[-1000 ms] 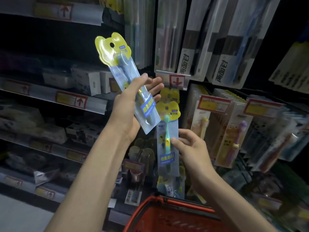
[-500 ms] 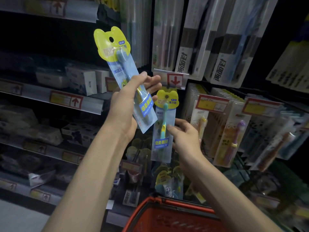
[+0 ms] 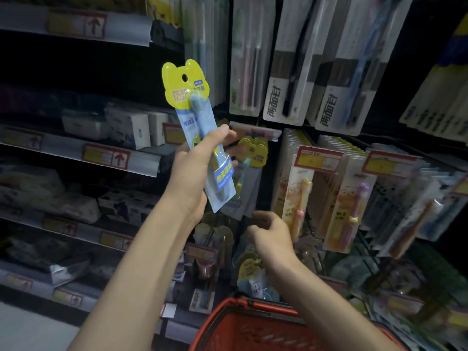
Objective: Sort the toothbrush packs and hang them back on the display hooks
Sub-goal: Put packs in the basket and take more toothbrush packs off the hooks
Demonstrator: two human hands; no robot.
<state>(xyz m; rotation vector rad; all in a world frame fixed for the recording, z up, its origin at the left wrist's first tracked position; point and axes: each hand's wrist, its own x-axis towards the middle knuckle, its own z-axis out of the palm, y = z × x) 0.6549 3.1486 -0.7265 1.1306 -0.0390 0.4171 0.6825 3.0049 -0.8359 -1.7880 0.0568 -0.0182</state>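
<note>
The left hand (image 3: pixel 192 173) grips a toothbrush pack (image 3: pixel 200 138) with a yellow header, thumb across the front and fingers (image 3: pixel 234 164) behind, tilted and raised before the display. A second yellow-headed pack (image 3: pixel 249 173) hangs on a hook (image 3: pixel 253 138) just behind it. The right hand (image 3: pixel 272 238) sits below that pack, empty, fingers loosely curled. A red basket (image 3: pixel 243 323) lies beneath.

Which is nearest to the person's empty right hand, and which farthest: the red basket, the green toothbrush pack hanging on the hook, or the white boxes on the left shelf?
From the right hand:
1. Green toothbrush pack, just above on its hook.
2. Red basket, below; nearly as close, hard to rank against the pack.
3. White boxes, far left shelf.
</note>
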